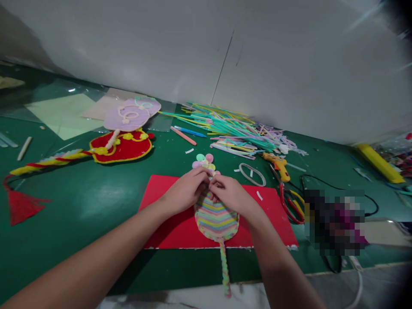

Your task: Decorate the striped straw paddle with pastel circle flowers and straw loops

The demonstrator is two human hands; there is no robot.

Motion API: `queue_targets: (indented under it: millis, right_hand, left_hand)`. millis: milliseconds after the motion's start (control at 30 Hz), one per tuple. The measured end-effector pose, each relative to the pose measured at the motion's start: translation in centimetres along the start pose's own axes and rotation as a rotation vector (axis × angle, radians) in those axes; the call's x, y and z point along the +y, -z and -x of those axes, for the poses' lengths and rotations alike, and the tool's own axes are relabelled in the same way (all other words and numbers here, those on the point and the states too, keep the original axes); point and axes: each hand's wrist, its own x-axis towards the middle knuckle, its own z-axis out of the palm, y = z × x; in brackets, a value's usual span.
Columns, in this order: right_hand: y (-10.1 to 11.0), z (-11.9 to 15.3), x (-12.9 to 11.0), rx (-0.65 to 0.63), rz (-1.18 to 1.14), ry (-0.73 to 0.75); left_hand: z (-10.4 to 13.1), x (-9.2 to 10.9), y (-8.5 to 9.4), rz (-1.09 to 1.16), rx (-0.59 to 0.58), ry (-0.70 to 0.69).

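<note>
A round fan (217,219) with pastel stripes and a twisted handle lies on a red board (270,214), its handle pointing toward me. Over its upper part, my left hand (189,189) and my right hand (230,193) meet with fingertips bent in and pinched close together. Whatever is between the fingers is too small or hidden to make out. Just beyond the fingertips sits a cluster of small pastel pompom-like discs (202,161) in green, pink, purple and yellow. The fan's top edge is covered by my hands.
Pastel pipe cleaners (225,128) are heaped by the wall. A yellow glue gun (280,166), red-handled pliers (288,206) and a tape roll (252,174) are to the right. Left lie a red tasselled fan (125,148) and a purple fan (128,113). Two pens (185,135) lie behind.
</note>
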Motion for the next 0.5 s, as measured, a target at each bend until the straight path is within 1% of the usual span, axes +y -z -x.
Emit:
queue_targets:
  millis: [333,500]
  right_hand:
    - [0.09,0.26,-0.30,-0.011,-0.108,-0.015]
    - [0.20,0.14,-0.14,-0.046,-0.141,0.002]
  left_hand:
    - [-0.02,-0.06,0.00,0.012,0.002,0.013]
    - [-0.03,-0.14,-0.06,0.021,0.011,0.017]
